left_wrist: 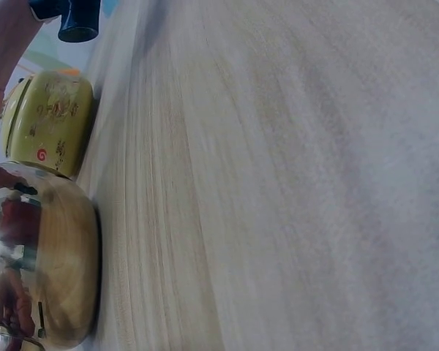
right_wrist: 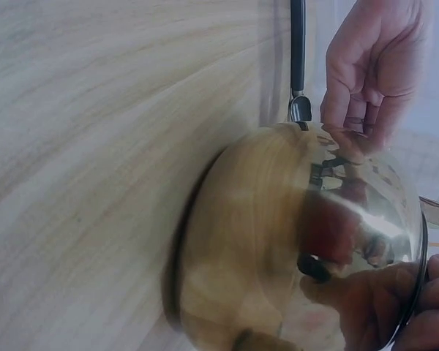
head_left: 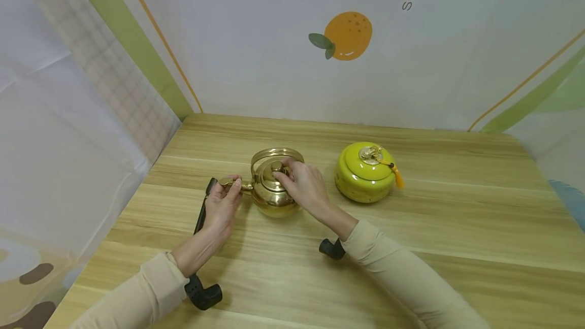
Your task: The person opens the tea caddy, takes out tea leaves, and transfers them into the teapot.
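A shiny brass teapot (head_left: 274, 207) stands upright on the wooden table, its arched handle (head_left: 278, 152) raised over the lid. My left hand (head_left: 220, 211) pinches the spout (head_left: 247, 187), which points left. With thumb and fingers, my right hand (head_left: 307, 186) grips the round knob (head_left: 277, 166) on the lid (head_left: 268, 179), which sits on the pot. The right wrist view shows the pot's polished body (right_wrist: 241, 248) close up, with the left hand (right_wrist: 377, 69) beyond it. In the left wrist view the pot (left_wrist: 69, 270) is partly cut off.
A yellow-green lidded jar (head_left: 361, 187) with a gold ornament and an orange tassel (head_left: 399, 177) stands right of the teapot. Black wrist mounts (head_left: 205, 293) hang below the forearms. A printed white cloth (head_left: 265, 75) rises behind the table's back edge.
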The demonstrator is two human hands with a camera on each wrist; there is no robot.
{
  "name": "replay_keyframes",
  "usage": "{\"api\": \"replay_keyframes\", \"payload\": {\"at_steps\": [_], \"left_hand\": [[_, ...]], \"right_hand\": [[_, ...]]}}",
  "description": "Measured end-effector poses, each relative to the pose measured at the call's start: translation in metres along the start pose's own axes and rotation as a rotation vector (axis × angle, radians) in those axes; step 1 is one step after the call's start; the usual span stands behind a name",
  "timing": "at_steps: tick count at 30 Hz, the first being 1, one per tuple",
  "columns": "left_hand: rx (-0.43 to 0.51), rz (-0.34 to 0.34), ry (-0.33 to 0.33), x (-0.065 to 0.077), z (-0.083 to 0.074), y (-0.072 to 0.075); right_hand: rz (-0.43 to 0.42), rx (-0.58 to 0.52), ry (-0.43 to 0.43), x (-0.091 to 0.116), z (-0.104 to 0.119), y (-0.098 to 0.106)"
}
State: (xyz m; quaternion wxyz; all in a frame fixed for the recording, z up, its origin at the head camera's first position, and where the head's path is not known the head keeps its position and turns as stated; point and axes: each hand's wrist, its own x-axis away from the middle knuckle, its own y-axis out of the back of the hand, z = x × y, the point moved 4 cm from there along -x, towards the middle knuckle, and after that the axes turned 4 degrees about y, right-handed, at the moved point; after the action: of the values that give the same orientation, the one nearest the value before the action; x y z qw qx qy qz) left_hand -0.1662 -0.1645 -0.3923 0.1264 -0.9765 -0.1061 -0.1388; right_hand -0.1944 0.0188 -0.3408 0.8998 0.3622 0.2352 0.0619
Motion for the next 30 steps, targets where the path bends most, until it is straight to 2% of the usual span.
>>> {"api": "replay_keyframes", "payload": {"at_steps": [15,30], "left_hand": [[-0.004,-0.018,-0.015,0.0003,-0.0002,-0.001],[-0.026,0.011,-0.022,0.0012,-0.0011,0.0007]], "right_hand": [[0.002,0.006,0.005,0.0006,-0.0003,0.0005],[0.013,0.044,0.004,-0.004,0.0002,0.0009]]}}
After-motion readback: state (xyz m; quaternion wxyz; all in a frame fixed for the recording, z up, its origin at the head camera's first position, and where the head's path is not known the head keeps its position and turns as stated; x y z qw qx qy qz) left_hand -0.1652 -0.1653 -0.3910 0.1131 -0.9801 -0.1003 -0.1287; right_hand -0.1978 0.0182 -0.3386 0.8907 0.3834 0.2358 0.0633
